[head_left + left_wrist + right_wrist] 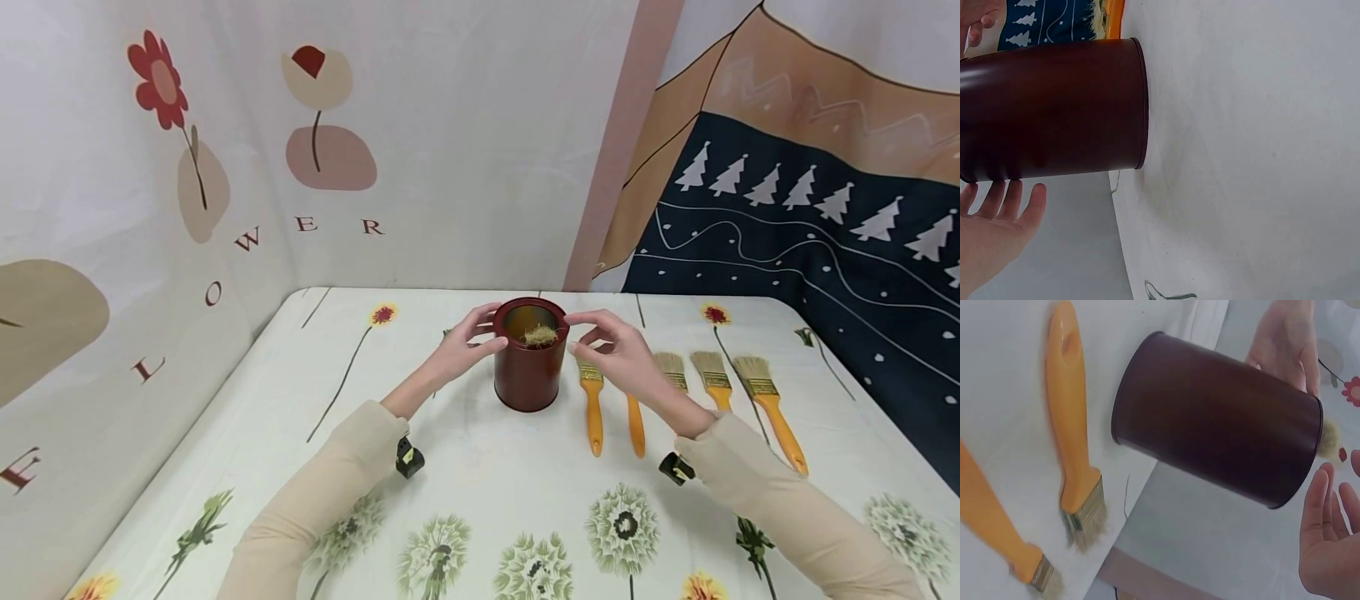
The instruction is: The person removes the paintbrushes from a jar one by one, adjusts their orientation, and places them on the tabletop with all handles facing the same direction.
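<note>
A dark red cylindrical can (527, 379) stands upright on the table, its top uncovered. Pale bristles (540, 335) show at its mouth; whatever is below them is hidden. My left hand (467, 342) is at the can's left side, its thumb near the front rim. In the left wrist view, fingertips of that hand (1000, 234) touch the can wall with the fingers spread. On the other side is my right hand (618, 354), relaxed beside the rim. The right wrist view shows its fingers (1314, 509) slightly bent, holding nothing.
Several paintbrushes with orange handles lie right of the can, among them the nearest brush (593, 412) and the rightmost brush (780, 425). My right arm covers parts of some. A flower-print cloth (480, 492) covers the table; printed curtains (465, 167) hang behind it.
</note>
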A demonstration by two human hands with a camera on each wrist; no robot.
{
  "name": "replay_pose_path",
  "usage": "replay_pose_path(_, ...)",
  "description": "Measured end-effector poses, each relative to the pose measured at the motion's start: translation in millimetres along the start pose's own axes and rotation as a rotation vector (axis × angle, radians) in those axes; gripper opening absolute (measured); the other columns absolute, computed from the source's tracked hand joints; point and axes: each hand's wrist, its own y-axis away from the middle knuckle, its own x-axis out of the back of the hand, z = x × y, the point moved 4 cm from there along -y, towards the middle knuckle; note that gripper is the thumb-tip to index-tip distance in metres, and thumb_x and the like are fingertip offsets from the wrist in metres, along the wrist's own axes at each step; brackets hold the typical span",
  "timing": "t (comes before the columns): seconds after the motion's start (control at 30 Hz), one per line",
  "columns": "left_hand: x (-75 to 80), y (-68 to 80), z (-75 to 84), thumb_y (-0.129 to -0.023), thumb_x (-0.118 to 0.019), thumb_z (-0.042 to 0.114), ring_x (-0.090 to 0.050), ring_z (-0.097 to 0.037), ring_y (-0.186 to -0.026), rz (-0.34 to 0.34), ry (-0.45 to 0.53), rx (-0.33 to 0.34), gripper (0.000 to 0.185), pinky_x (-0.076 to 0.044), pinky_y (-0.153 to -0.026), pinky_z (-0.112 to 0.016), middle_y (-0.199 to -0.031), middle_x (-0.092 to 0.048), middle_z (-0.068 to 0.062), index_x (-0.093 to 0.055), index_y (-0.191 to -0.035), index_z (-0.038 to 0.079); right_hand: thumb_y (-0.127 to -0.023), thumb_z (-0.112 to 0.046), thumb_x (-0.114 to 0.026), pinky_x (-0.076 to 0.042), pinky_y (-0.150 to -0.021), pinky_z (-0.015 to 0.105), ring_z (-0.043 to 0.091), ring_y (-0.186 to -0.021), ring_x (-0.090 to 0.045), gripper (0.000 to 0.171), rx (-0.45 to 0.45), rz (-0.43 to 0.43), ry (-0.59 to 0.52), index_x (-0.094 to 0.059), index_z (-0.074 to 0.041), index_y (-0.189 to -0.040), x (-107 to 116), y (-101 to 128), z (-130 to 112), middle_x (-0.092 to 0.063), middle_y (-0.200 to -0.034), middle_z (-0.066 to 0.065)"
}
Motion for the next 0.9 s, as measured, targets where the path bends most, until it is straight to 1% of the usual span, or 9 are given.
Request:
replay_pose_path(0.17,0.1,-0.2,-0.4,-0.088,-0.056,0.013,-0.037,-0.028,-0.118,0.001,-0.002,0.001,0.057,-0.035,-0.092,-0.042,-0.131,-0.036,-0.017,-0.028,-0.136,0.003,-0.083,-0.014,-0.063,-0.048,-0.069,0.027,0.017,-0.081,-0.055,0.037,-0.005,-0.023,-0.008,-0.054,-0.007,-0.118,-8,-1,0,-0.050,-0.112,0.006)
replay_pose_path(0.27,0.3,0.1,-0.2,-0.088,-0.056,0.014,-0.037,-0.028,-0.118,0.003,-0.007,0.003,0.057,-0.035,-0.092,-0.042,-0.131,-0.036,-0.017,-0.028,-0.136,0.003,-0.083,-0.010,-0.062,-0.049,-0.068,0.030,0.020,-0.081,-0.056,0.038,0.008,-0.037,-0.014,-0.052,-0.003,-0.119,-14,0,-9,-0.050,-0.112,0.010)
replay_pose_path(0.37,0.4,0.4,0.3,-0.088,-0.056,0.014,-0.037,-0.028,-0.118,0.006,-0.013,0.007,0.057,-0.035,-0.092,-0.042,-0.131,-0.036,-0.017,-0.028,-0.136,0.004,-0.083,-0.005,-0.060,-0.048,-0.068,0.035,0.025,-0.081,-0.056,0.037,0.017,-0.033,-0.027,-0.051,0.003,-0.118,-19,2,-21,-0.049,-0.112,0.015)
replay_pose_path(0.43,0.4,0.5,0.4,-0.088,-0.056,0.015,-0.037,-0.028,-0.118,0.007,-0.015,0.008,0.057,-0.035,-0.092,-0.042,-0.131,-0.036,-0.017,-0.028,-0.136,0.004,-0.083,-0.002,-0.059,-0.048,-0.068,0.037,0.027,-0.082,-0.055,0.036,0.019,-0.026,-0.033,-0.051,0.004,-0.118,-22,4,-27,-0.049,-0.112,0.016)
replay_pose_path(0.57,0.2,0.7,0.5,-0.088,-0.056,0.015,-0.037,-0.028,-0.118,0.007,-0.020,0.008,0.057,-0.035,-0.092,-0.042,-0.131,-0.036,-0.017,-0.028,-0.136,0.004,-0.085,-0.007,-0.059,-0.048,-0.066,0.030,0.023,-0.081,-0.056,0.035,0.026,-0.013,-0.029,-0.053,0.000,-0.118,-26,1,-16,-0.051,-0.111,0.013)
replay_pose_path(0.63,0.0,0.7,0.6,-0.088,-0.056,0.015,-0.037,-0.028,-0.118,0.006,-0.020,0.009,0.057,-0.035,-0.092,-0.043,-0.131,-0.036,-0.017,-0.028,-0.136,0.004,-0.085,-0.011,-0.059,-0.049,-0.065,0.027,0.019,-0.078,-0.056,0.034,0.023,-0.002,-0.027,-0.054,-0.004,-0.118,-28,-1,-7,-0.053,-0.107,0.009)
replay_pose_path(0.7,-0.3,0.8,0.6,-0.088,-0.056,0.015,-0.037,-0.028,-0.118,0.006,-0.019,0.010,0.057,-0.035,-0.092,-0.043,-0.131,-0.036,-0.017,-0.028,-0.136,0.004,-0.085,-0.015,-0.060,-0.049,-0.063,0.028,0.017,-0.074,-0.057,0.032,0.020,0.017,-0.021,-0.056,-0.009,-0.117,-29,-3,0,-0.054,-0.101,0.005)
replay_pose_path(0.77,-0.5,0.9,0.5,-0.088,-0.056,0.015,-0.037,-0.029,-0.118,0.006,-0.020,0.011,0.057,-0.035,-0.092,-0.043,-0.131,-0.036,-0.017,-0.028,-0.136,0.004,-0.085,-0.017,-0.060,-0.049,-0.060,0.029,0.019,-0.070,-0.057,0.031,0.040,0.032,-0.009,-0.058,-0.011,-0.115,-29,-4,2,-0.055,-0.096,0.004)
replay_pose_path(0.9,-0.9,0.6,0.8,-0.088,-0.055,0.014,-0.037,-0.029,-0.118,0.007,-0.016,0.006,0.056,-0.035,-0.091,-0.044,-0.131,-0.036,-0.017,-0.028,-0.136,0.004,-0.085,-0.019,-0.060,-0.049,-0.057,0.029,0.017,-0.066,-0.057,0.025,0.065,0.053,0.031,-0.061,-0.013,-0.109,-30,-6,1,-0.056,-0.092,0.000)
